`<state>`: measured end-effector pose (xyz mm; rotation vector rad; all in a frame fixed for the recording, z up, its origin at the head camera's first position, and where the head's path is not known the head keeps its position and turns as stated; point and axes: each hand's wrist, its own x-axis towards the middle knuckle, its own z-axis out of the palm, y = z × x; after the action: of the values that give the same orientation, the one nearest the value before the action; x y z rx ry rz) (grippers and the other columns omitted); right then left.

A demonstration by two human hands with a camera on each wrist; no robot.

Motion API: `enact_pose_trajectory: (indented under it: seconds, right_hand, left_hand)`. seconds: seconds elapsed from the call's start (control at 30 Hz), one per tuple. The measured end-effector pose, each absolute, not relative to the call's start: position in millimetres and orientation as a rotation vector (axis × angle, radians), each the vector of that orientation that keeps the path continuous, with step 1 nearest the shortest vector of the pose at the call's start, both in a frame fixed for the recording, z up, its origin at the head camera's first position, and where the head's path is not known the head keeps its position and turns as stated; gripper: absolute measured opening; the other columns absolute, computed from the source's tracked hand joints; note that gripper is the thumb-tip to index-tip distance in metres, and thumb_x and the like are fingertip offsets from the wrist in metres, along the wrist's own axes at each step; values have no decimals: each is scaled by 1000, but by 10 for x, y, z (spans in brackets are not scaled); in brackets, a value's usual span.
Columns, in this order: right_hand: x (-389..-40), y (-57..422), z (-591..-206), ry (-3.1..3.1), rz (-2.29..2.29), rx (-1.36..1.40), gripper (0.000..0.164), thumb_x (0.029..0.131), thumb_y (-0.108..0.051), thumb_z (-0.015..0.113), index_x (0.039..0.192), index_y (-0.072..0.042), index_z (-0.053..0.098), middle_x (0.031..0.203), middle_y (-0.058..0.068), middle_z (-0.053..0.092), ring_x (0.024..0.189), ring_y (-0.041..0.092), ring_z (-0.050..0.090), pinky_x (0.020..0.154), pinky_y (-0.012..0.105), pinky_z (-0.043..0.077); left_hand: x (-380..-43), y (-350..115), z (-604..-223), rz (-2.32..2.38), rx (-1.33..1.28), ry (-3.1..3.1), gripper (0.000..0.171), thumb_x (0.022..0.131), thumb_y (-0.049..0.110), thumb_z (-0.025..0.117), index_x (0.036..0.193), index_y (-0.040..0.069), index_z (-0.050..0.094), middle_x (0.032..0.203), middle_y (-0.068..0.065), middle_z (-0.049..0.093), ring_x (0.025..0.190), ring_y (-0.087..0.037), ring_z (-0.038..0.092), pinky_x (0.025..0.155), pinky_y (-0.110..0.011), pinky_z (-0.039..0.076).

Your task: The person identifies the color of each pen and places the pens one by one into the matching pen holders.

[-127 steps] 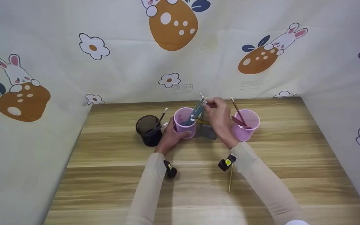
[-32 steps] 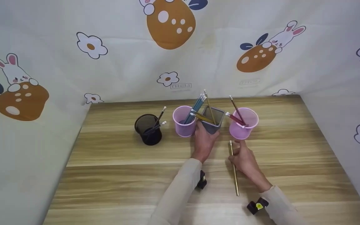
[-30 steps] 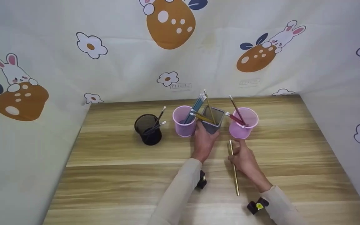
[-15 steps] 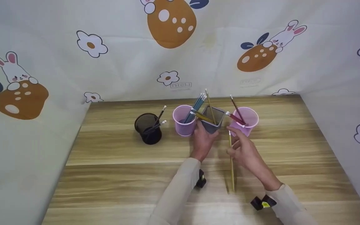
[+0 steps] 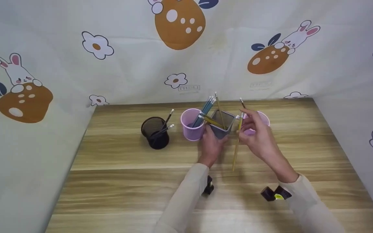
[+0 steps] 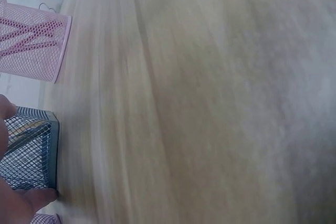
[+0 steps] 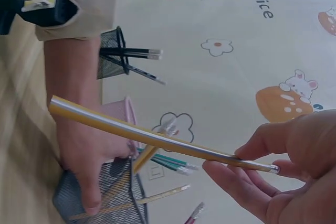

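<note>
My left hand (image 5: 210, 147) grips the grey square mesh pencil cup (image 5: 219, 132) low on its near side. Several gold pencils (image 5: 213, 122) lean inside that cup, their white eraser ends above the rim. My right hand (image 5: 259, 137) pinches another gold pencil (image 5: 236, 153) near its eraser end, thumb and fingertips around it. The held pencil is raised off the table, its far end slanting down toward me. In the right wrist view this pencil (image 7: 142, 136) crosses in front of the left hand (image 7: 81, 145) and the mesh cup (image 7: 100, 195).
Left of the grey cup stands a pink cup (image 5: 193, 133) with teal pencils (image 5: 206, 111); farther left, a black mesh cup (image 5: 157, 140) holds black pencils. A second pink cup (image 5: 265, 118) is partly hidden behind my right hand. A printed cloth (image 5: 134, 71) hangs at the table's back edge.
Earlier, my left hand moved from the left pink cup to the grey one and stayed there. My right hand has lifted the gold pencil from the table and carried it back toward the cups.
</note>
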<state>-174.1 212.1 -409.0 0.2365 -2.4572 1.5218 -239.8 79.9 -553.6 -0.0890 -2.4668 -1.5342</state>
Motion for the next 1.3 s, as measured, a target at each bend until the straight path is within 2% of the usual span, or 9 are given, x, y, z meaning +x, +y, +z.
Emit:
enact_pose_trajectory:
  seconds: [0.17,0.33,0.4,0.53,0.73,1.07,1.27,1.3]
  right_hand:
    - [-1875,2136,-3984,-2399,1524,213,64,79,17,65,139,-3,51,95,18,61,81,9,62,74,11,52]
    - [-2025,2188,-3885,-2336,1636,172,65,82,15,66,141,-3,47,95,11,59,82,4,62,69,15,56]
    - [-2066,2214,-3841,-2333,1653,155,66,83,14,67,142,-4,44,96,8,58,83,3,62,68,15,57]
    - [-2140,2243,-3776,-2320,1619,118,67,84,13,68,143,-3,40,99,7,57,86,3,62,75,14,56]
    - [-2318,2267,-3773,-2237,1596,75,65,83,12,68,141,0,40,101,6,56,89,7,61,78,13,55]
    - [-2636,2310,-3950,-2252,1571,23,56,86,9,70,135,1,44,102,6,60,91,7,60,76,13,56]
    - [-2768,2342,-4063,-2360,1504,-4,48,87,6,70,130,0,49,103,14,67,88,2,62,75,10,53]
    - [-2784,2349,-4081,-2381,1489,-8,47,87,5,70,129,0,49,103,16,69,88,4,64,75,10,53]
  left_hand:
    - [-2408,789,-5527,-1498,-81,-2498,79,74,13,86,136,-6,40,119,-30,64,114,-38,65,103,-46,53]
    - [-2412,801,-5537,-1456,-61,-2525,82,73,18,87,137,-6,40,120,-30,65,115,-38,65,103,-45,53]
    - [-2413,811,-5541,-1415,-62,-2524,78,74,19,87,133,-6,42,117,-30,66,111,-38,67,99,-46,55]
    - [-2410,814,-5544,-1347,-71,-2535,71,72,15,87,126,-6,45,108,-30,68,101,-40,70,90,-48,59]
    - [-2411,775,-5531,-1486,-84,-2557,80,75,18,85,137,-5,39,117,-32,66,112,-37,67,101,-44,55]
    - [-2408,746,-5541,-1496,-84,-2573,86,77,23,84,142,-4,36,125,-31,63,118,-35,64,106,-42,52]
    - [-2422,743,-5541,-1513,-91,-2563,86,77,22,84,143,-3,35,128,-30,62,119,-34,63,108,-41,51]
    - [-2422,742,-5538,-1518,-89,-2563,86,77,22,84,143,-3,35,128,-29,62,119,-34,63,108,-40,50]
